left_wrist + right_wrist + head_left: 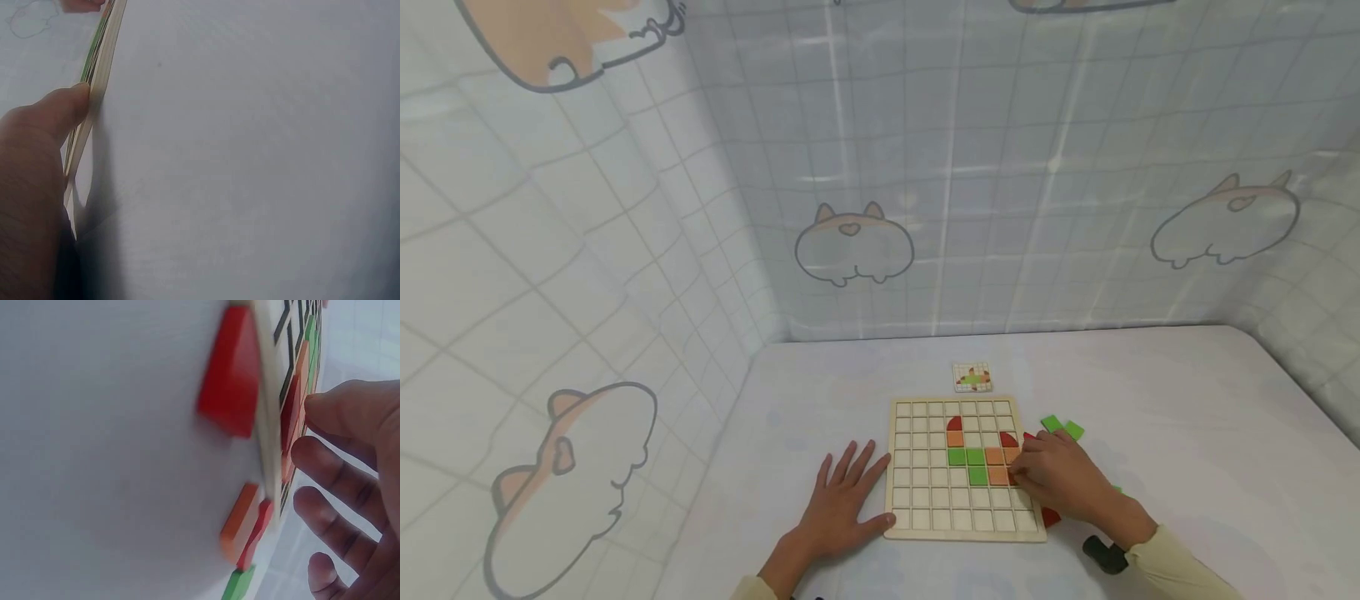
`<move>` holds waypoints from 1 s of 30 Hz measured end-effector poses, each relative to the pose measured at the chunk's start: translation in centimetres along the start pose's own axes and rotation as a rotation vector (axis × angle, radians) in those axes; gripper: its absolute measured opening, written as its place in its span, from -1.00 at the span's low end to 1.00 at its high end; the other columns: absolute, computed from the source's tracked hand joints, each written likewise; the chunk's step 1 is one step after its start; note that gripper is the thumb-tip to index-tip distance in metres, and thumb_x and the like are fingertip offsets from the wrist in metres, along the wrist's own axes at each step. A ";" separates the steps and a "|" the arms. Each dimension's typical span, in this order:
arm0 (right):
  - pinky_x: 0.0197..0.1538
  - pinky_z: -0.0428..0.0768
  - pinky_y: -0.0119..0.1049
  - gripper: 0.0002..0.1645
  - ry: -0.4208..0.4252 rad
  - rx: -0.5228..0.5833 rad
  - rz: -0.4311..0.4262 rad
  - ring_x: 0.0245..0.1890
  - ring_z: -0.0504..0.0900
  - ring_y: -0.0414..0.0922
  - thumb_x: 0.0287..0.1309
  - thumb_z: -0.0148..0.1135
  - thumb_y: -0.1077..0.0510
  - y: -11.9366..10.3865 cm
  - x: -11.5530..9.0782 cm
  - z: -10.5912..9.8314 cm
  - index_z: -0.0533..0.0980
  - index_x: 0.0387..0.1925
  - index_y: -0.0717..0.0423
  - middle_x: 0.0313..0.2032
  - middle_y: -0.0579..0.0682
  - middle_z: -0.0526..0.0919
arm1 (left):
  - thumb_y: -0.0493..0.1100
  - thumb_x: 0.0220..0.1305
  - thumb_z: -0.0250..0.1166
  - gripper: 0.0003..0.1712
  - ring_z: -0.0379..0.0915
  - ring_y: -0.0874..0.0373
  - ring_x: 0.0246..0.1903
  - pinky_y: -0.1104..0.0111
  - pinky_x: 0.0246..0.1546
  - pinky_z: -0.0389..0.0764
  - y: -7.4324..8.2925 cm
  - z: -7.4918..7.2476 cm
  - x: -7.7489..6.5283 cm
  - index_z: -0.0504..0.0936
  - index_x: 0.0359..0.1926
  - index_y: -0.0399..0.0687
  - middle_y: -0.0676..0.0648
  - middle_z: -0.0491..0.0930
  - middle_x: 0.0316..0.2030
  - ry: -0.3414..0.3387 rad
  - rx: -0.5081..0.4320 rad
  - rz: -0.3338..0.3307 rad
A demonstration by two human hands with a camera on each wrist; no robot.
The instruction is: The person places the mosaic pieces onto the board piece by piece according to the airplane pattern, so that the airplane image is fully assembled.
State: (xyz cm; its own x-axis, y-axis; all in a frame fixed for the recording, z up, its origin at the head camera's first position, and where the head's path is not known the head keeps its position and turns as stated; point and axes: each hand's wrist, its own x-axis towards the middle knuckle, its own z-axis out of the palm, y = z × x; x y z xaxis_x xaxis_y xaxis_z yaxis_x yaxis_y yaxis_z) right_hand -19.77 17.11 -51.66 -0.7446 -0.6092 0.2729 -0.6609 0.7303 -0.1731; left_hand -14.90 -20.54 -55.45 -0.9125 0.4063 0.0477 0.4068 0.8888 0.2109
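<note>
At pale wooden grid board point(920, 477), touches edge with spread left hand point(838, 510), presumably to steady; reaches flat red tile point(289, 415) with right hand point(1063, 475), unclear whether pinching.

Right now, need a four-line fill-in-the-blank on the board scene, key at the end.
1. The left hand rests at the ____ edge of the board.
2. The right hand reaches over the board's ____ edge.
3. On the board, the square tile directly below the leftmost red piece is ____.
4. In the right wrist view, the topmost loose piece is ____.

Missing words: left; right; orange; red.
</note>
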 end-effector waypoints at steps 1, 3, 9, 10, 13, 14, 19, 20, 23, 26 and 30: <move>-0.22 0.39 -0.20 -0.88 -0.008 -0.001 0.016 -0.33 0.46 -0.29 -0.05 0.54 0.04 0.1 -0.2 -0.1 0.73 -0.40 -0.21 -0.42 -0.44 0.56 | 0.59 0.25 -0.15 -0.03 -0.34 -0.07 0.50 -0.22 0.33 -0.23 0.0 0.0 0.0 0.01 0.56 0.30 0.02 -0.13 0.54 0.002 0.001 0.002; -0.21 0.37 -0.20 -0.86 -0.005 0.007 0.036 -0.31 0.47 -0.28 -0.06 0.54 0.07 0.4 -0.9 -0.3 0.73 -0.39 -0.23 -0.42 -0.44 0.55 | 0.58 0.25 -0.14 -0.03 -0.33 -0.07 0.50 -0.23 0.33 -0.22 0.0 -0.1 0.0 0.02 0.56 0.30 0.01 -0.12 0.54 0.005 0.000 0.004; -0.22 0.36 -0.20 -0.81 0.028 0.008 0.099 -0.27 0.45 -0.27 -0.12 0.58 0.07 1.2 -2.6 -1.0 0.71 -0.42 -0.26 -0.38 -0.41 0.57 | 0.56 0.26 -0.09 -0.04 -0.28 -0.10 0.50 -0.25 0.31 -0.18 0.0 0.0 0.0 0.05 0.55 0.27 -0.01 -0.07 0.54 0.024 0.010 0.013; -0.22 0.37 -0.20 -0.81 0.027 0.007 0.116 -0.27 0.46 -0.27 -0.13 0.59 0.07 1.3 -2.8 -1.2 0.71 -0.42 -0.25 -0.38 -0.40 0.58 | 0.55 0.26 -0.08 -0.04 -0.28 -0.10 0.50 -0.25 0.31 -0.18 0.0 0.0 0.0 0.06 0.55 0.27 -0.01 -0.07 0.54 0.027 0.007 0.014; -0.22 0.40 -0.18 -0.79 0.019 0.004 0.162 -0.26 0.47 -0.24 -0.14 0.59 0.07 1.5 -3.5 -1.7 0.70 -0.43 -0.26 -0.38 -0.40 0.57 | 0.55 0.26 -0.08 -0.04 -0.29 -0.09 0.50 -0.25 0.32 -0.19 0.0 -0.1 0.0 0.06 0.55 0.26 -0.01 -0.08 0.54 0.024 0.001 0.013; -0.23 0.40 -0.17 -0.79 0.014 0.005 0.174 -0.26 0.47 -0.22 -0.14 0.59 0.08 1.6 -3.8 -1.8 0.70 -0.43 -0.26 -0.39 -0.39 0.55 | 0.55 0.26 -0.08 -0.04 -0.30 -0.09 0.50 -0.24 0.32 -0.19 0.0 -0.1 0.0 0.06 0.55 0.26 0.00 -0.09 0.54 0.021 0.000 0.012; -0.22 0.43 -0.14 -0.78 0.004 -0.031 0.220 -0.23 0.48 -0.16 -0.16 0.60 0.03 2.4 -5.3 -2.2 0.70 -0.41 -0.26 -0.36 -0.33 0.56 | 0.56 0.26 -0.10 -0.04 -0.33 -0.08 0.50 -0.23 0.33 -0.21 0.1 -0.3 0.0 0.04 0.55 0.27 0.00 -0.10 0.54 0.007 0.001 0.002; -0.21 0.43 -0.14 -0.77 0.007 -0.041 0.229 -0.22 0.49 -0.15 -0.17 0.60 0.02 2.5 -5.6 -2.3 0.70 -0.40 -0.26 -0.34 -0.31 0.57 | 0.56 0.26 -0.10 -0.04 -0.32 -0.09 0.50 -0.24 0.33 -0.21 0.1 -0.4 0.0 0.05 0.55 0.27 0.00 -0.10 0.54 0.006 0.002 0.001; -0.20 0.45 -0.11 -0.76 0.004 -0.052 0.263 -0.20 0.49 -0.11 -0.19 0.61 0.01 2.9 -6.4 -2.4 0.70 -0.39 -0.24 -0.29 -0.23 0.60 | 0.54 0.26 -0.07 -0.05 -0.30 -0.10 0.50 -0.24 0.32 -0.20 0.2 -0.5 0.0 0.07 0.55 0.26 -0.02 -0.07 0.54 0.005 -0.005 0.001; -0.17 0.46 -0.06 -0.74 -0.025 -0.044 0.309 -0.17 0.50 -0.07 -0.21 0.62 0.00 3.2 -7.0 -2.7 0.69 -0.39 -0.25 -0.26 -0.19 0.61 | 0.54 0.26 -0.06 -0.05 -0.27 -0.12 0.49 -0.25 0.32 -0.17 0.3 -0.7 0.0 0.09 0.54 0.24 -0.04 -0.05 0.53 0.003 -0.006 0.005; -0.15 0.46 -0.02 -0.73 -0.067 -0.024 0.355 -0.15 0.50 -0.06 -0.22 0.63 -0.01 3.4 -7.7 -3.1 0.68 -0.40 -0.26 -0.26 -0.19 0.61 | 0.55 0.26 -0.08 -0.04 -0.29 -0.11 0.50 -0.25 0.32 -0.17 0.4 -0.7 0.0 0.06 0.55 0.26 -0.02 -0.07 0.54 -0.008 -0.003 0.001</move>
State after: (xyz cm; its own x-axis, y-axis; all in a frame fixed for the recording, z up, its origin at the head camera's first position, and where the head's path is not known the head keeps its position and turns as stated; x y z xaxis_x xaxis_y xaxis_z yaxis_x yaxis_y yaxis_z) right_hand -15.98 25.24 -51.38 -0.9323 -0.3348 0.1368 -0.3583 0.9066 -0.2229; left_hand -14.73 -20.33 -54.63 -0.9118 0.4085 0.0404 0.4073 0.8879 0.2138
